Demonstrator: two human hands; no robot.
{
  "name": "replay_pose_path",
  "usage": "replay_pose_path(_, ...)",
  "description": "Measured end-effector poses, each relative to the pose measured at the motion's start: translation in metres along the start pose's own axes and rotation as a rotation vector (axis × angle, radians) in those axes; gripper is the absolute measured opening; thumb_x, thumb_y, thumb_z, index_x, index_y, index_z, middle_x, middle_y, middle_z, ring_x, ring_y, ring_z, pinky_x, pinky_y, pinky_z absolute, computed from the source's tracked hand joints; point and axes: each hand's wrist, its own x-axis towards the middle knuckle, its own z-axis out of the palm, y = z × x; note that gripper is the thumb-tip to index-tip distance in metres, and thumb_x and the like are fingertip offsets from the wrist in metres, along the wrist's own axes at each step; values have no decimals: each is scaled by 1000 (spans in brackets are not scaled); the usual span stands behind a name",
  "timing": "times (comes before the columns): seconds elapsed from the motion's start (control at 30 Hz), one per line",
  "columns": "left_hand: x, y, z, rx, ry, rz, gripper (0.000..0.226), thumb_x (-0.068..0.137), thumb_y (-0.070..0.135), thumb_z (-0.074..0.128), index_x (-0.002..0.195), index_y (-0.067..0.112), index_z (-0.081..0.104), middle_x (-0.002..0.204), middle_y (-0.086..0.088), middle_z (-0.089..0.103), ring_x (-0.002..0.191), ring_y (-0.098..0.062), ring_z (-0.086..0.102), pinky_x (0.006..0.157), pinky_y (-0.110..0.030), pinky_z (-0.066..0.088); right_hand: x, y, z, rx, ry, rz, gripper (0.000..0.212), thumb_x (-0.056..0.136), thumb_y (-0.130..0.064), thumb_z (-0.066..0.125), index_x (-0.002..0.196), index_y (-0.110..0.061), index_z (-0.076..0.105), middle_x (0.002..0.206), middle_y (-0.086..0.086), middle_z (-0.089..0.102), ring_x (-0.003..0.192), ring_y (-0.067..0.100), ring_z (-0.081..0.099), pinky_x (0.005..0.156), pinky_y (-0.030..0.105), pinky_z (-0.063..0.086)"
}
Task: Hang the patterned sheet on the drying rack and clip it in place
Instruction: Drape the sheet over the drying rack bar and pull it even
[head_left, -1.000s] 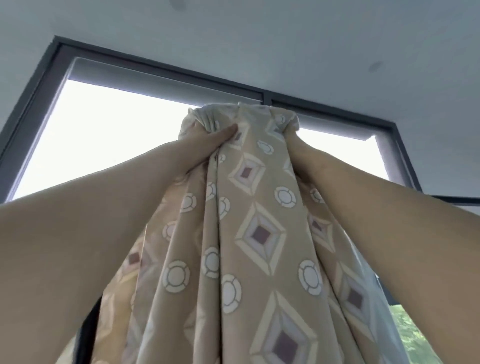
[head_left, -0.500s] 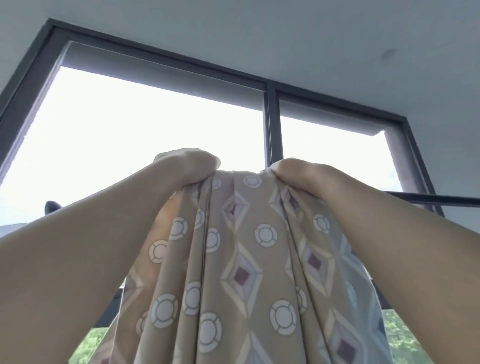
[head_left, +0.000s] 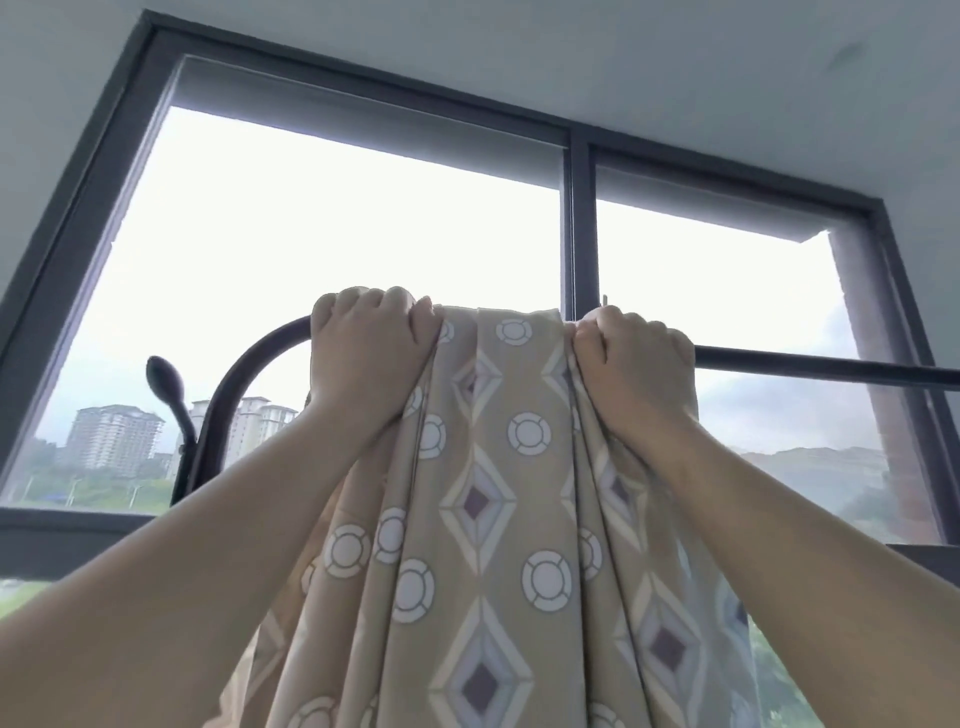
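So a second ago the sheet (head_left: 498, 467) was bunched up high against the top of the window, and it has come down since. Its top fold now sits level with the dark rack rail (head_left: 831, 370), which only crept into view on the right half a second back. The left hand (head_left: 371, 343) had fingers laid flat across the cloth, now they're curled over the top; the right hand (head_left: 631, 364) is knuckled over too. The view dipped as well, so the rack's curved end (head_left: 244, 374), a knob (head_left: 163, 376) and far tower blocks (head_left: 114, 436) showed up on the left.

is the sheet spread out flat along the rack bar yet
No, the patterned sheet hangs bunched in folds between the left hand and right hand at the rack bar.
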Motion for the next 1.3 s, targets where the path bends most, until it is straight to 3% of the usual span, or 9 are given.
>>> replay_pose_path(0.17, -39, -6, -10, -272, -151, -40, 50, 100, 33, 29, 145, 12, 29, 154, 0, 23, 144, -12, 8, 116, -28, 5, -51, -8, 2, 233, -116, 15, 55, 96, -43, 32, 146, -24, 21, 155, -7, 17, 141, 14, 15, 114, 32, 13)
replay_pose_path(0.37, -55, -9, -35, -79, -344, -110, 75, 86, 62, 39, 145, 20, 23, 149, 2, 32, 134, -24, 33, 108, -46, 23, -79, -13, -3, 626, -149, 228, 78, 77, -40, 70, 141, -29, 26, 131, -5, 39, 115, 13, 43, 94, 29, 35)
replay_pose_path(0.5, -72, -10, -39, -470, -467, -214, 54, 79, 54, 60, 113, 19, 37, 103, 0, 57, 90, -22, 59, 80, -42, 50, -81, -15, -8, 756, -231, 417, 45, 75, -29, 75, 112, -14, 54, 100, 0, 65, 90, 19, 63, 78, 32, 51)
replay_pose_path(0.6, -84, -16, -34, -418, -497, -212, 43, 79, 56, 59, 97, 22, 39, 91, 3, 56, 76, -16, 56, 65, -34, 48, -85, -12, -12, 702, -318, 455, 11, 77, -17, 71, 84, -18, 64, 72, 0, 67, 65, 17, 63, 61, 28, 50)
replay_pose_path(0.7, -94, -29, -29, -385, -474, -221, 61, 74, 60, 61, 122, 31, 36, 126, -1, 43, 109, -23, 46, 92, -44, 42, -88, -13, -16, 750, -405, 527, 18, 79, 0, 60, 74, -17, 61, 55, 0, 59, 46, 12, 54, 46, 21, 44)
replay_pose_path(0.8, -99, -33, -30, -408, -415, -212, 98, 70, 57, 67, 142, 46, 1, 145, 4, 18, 130, -24, 25, 106, -52, 25, -91, -19, -11, 813, -404, 560, 24, 78, 6, 53, 92, -11, 64, 79, 11, 68, 67, 23, 62, 67, 33, 52)
replay_pose_path(0.9, -98, -35, -25, -441, -358, -280, 112, 64, 57, 72, 141, 44, -7, 146, 4, 15, 132, -24, 24, 107, -55, 23, -94, -22, 0, 786, -322, 519, 34, 71, -9, 59, 105, -13, 61, 94, 8, 70, 84, 24, 66, 80, 41, 55)
replay_pose_path(1.1, -98, -49, -19, -736, -585, -534, 96, 44, 68, 74, 120, 25, 35, 104, 3, 63, 91, -20, 63, 86, -45, 51, -99, -21, -1, 838, -271, 598, 25, 78, -12, 62, 103, -13, 62, 92, 9, 71, 82, 25, 68, 76, 37, 56)
replay_pose_path(1.3, -98, -38, -27, -364, -362, -234, 50, 69, 58, 67, 99, 22, 50, 100, 1, 48, 95, -19, 48, 81, -36, 42, -98, -22, -11, 951, -388, 657, 13, 83, -5, 55, 88, -5, 67, 86, 28, 64, 75, 32, 55, 72, 39, 42)
